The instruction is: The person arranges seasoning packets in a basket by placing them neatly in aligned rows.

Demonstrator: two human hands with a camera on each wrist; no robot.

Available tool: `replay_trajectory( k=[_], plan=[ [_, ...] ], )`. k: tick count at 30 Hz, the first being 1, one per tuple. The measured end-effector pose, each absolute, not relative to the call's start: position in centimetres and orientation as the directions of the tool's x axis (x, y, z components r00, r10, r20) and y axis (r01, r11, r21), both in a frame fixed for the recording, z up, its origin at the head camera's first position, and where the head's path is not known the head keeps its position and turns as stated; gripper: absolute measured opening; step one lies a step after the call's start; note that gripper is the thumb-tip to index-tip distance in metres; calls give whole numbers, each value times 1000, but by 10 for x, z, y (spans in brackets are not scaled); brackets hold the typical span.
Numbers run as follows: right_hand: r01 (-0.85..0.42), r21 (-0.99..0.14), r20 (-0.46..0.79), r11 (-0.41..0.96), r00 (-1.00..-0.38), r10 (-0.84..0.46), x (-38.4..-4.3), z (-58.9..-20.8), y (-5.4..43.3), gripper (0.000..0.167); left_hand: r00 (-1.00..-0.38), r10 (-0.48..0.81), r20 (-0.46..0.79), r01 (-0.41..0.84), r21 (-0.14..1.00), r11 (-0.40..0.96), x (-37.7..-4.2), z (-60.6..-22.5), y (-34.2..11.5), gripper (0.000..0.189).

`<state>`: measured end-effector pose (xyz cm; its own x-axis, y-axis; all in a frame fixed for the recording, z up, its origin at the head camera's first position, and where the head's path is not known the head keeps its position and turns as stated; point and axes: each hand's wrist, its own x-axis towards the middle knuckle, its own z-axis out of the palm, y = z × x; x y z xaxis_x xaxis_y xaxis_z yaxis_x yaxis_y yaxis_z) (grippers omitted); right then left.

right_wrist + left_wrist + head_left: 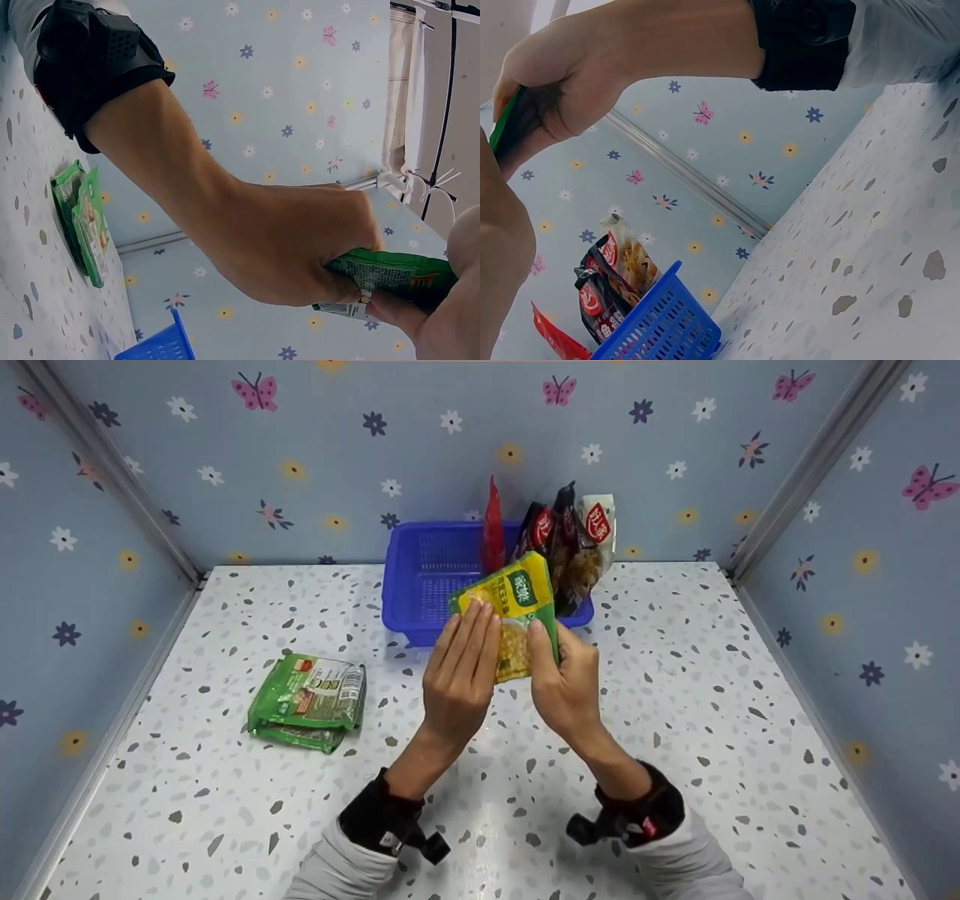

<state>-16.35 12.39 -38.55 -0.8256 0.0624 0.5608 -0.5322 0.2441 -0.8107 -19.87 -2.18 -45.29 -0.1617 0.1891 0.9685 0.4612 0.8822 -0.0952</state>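
Yellow-green packet (514, 613) is held up over the bench (675, 720), nr the basket's (420, 634) near edge; L hand (460, 675) pinches it, straight fingers across its front, thumb behind, R hand (568, 682) pinches its R edge, prob. to steady it; green logo (523, 588) looks like 家樂. Pouches (585, 566) stand at basket's R end, prob. propped by its wall, red ovals (598, 523) approx. 好人家; green packs (307, 697) lie stacked twd bench's L edge, print too small

The left forearm (415, 769) and right forearm (616, 765) angle forward and inward; the left hand (461, 671) shows its back, fingers (472, 641) straight and close together, thumb hidden from the head view; just beside it, the right hand (568, 682) makes a pinching grip, thumb (541, 645) extended in front, fingers curled behind
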Motion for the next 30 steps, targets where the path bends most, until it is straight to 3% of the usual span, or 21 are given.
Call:
replay_trajectory(
  k=[7,12,21,25,30],
  plan=[
    [-543,-799,575,260,-815,65,-165,-385,125,33,-182,156,971,498,-46,866,-199,-454,-18,39],
    [-530,-811,562,248,-823,78,-166,-384,128,33,-233,136,963,574,23,819,-198,-453,-15,44],
    [-537,-789,594,299,-792,143,-177,-379,143,34,-380,286,880,757,118,642,-207,-455,-29,92],
    [-525,-794,594,306,-778,205,-183,-375,151,37,-421,316,850,773,154,615,-217,-457,-42,90],
    [-491,-824,557,283,-791,252,-186,-371,162,36,-514,301,803,723,216,657,-234,-463,-62,74]
  ],
)
